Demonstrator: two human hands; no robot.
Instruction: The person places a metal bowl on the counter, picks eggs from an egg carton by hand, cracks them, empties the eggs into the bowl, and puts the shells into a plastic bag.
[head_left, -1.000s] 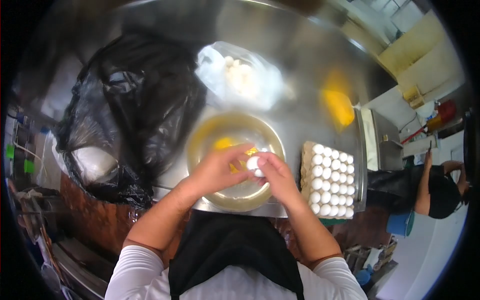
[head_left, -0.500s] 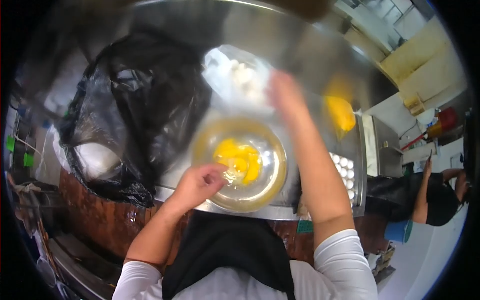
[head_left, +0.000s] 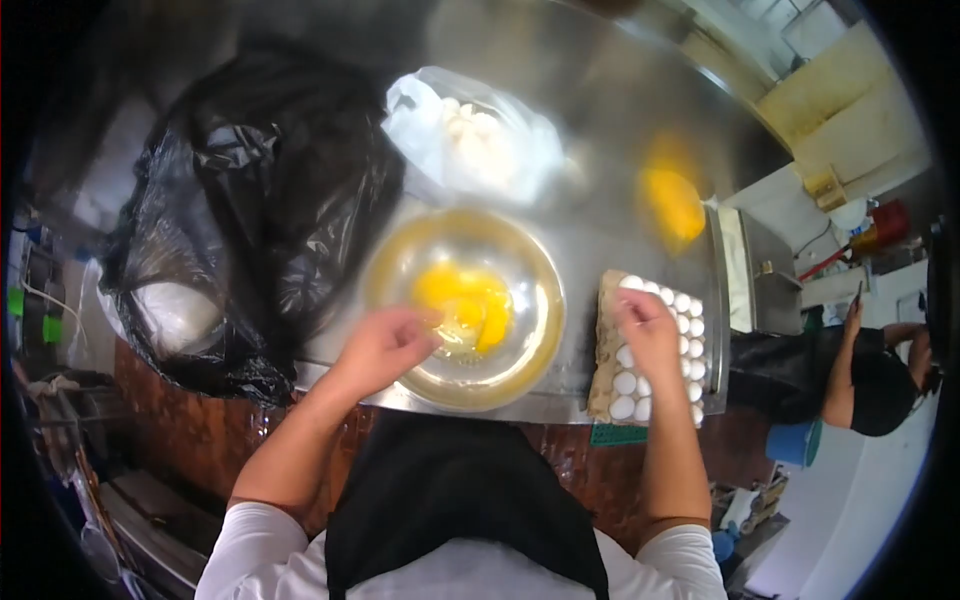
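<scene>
A wide steel bowl [head_left: 545, 345] at the counter's front edge holds several cracked eggs [head_left: 465, 305], with yolks and clear whites. Over its left rim is my left hand [head_left: 385, 345], fingers loosely bent and apart, with nothing visible in them. To the right of the bowl stands a cardboard egg tray [head_left: 605, 375] with rows of white eggs [head_left: 624, 383]. My right hand [head_left: 645, 325] is over the tray's left part, fingers curled down among the eggs; whatever is between the fingertips is hidden.
A white plastic bag [head_left: 415, 115] with eggshells [head_left: 470, 130] inside lies behind the bowl. A big black plastic bag [head_left: 300, 190] covers the counter's left. A blurred yellow bag [head_left: 675, 205] lies behind the tray. Another person [head_left: 870, 385] is at the far right, near a blue bucket [head_left: 795, 442].
My right hand has moved from beside the white bag back toward me, onto the egg tray. My left hand stays at the bowl's left rim. The view has shifted slightly.
</scene>
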